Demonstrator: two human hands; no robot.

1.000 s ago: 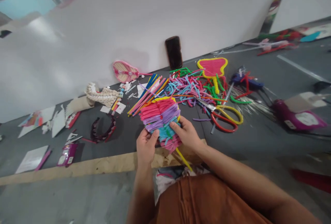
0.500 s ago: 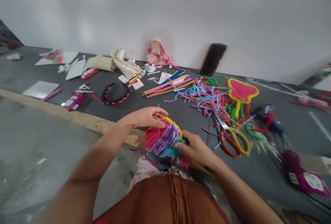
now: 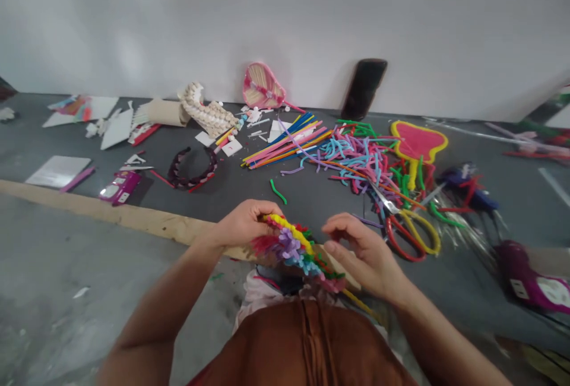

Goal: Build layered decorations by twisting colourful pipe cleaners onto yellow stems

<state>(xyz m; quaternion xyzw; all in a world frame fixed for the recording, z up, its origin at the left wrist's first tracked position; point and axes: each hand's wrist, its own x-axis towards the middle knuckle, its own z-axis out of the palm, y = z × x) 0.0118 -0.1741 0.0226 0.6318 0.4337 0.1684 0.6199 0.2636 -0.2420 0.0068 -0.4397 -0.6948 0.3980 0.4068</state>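
Note:
My left hand (image 3: 246, 222) grips the upper left end of a pipe-cleaner craft (image 3: 291, 243), made of red, purple, blue and pink loops with a yellow edge. The craft is tilted, so its yellow rim and some green and red pieces on the other side show. A yellow stem (image 3: 360, 304) comes out at its lower right. My right hand (image 3: 360, 252) is just right of the craft, fingers curved and apart, with nothing visible in them. A short green pipe-cleaner piece (image 3: 278, 192) lies on the table beyond my left hand.
Cut pipe-cleaner pieces (image 3: 351, 157) are heaped beside scissors (image 3: 403, 222) with red and yellow handles. A pink and yellow fan shape (image 3: 419, 145), a phone (image 3: 364, 89) against the wall, a dark braided headband (image 3: 192, 175) and purple packs (image 3: 120, 187) lie around.
My right hand has let go of the craft and moved right. The craft has turned from its looped face towards its edge, with my left hand now gripping its end.

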